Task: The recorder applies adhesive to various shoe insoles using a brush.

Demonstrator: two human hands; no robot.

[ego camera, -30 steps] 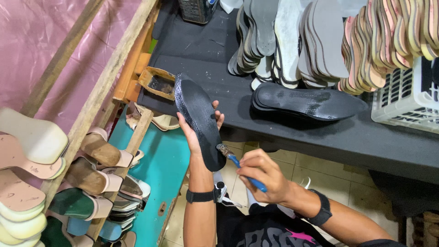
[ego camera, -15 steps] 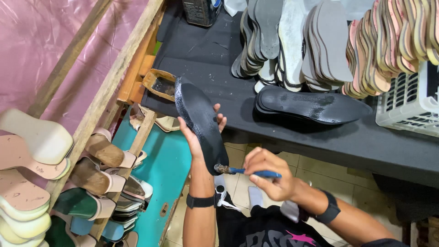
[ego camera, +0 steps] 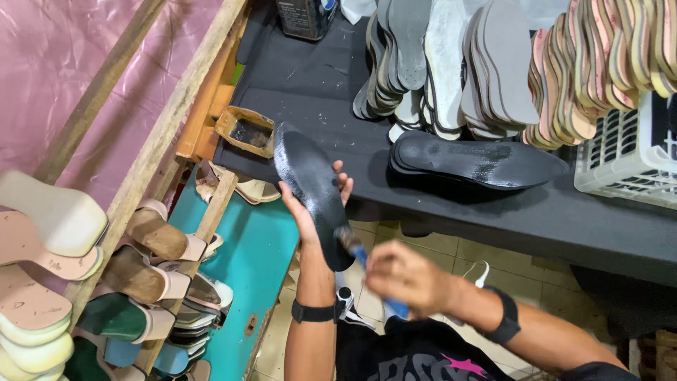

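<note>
Held upright off the table's front edge, a black sole [ego camera: 310, 194] rests in left hand [ego camera: 310, 212] fingers clamped behind it, while the right hand [ego camera: 405, 279], closed on a blue-handled brush [ego camera: 367, 264], risks smearing adhesive onto skin.

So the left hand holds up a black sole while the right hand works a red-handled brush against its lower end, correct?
Not quite: the brush has a blue handle, not red, as the head view shows. The rest stands: the left hand holds up the black sole and the right hand works the brush against its lower end.
</note>
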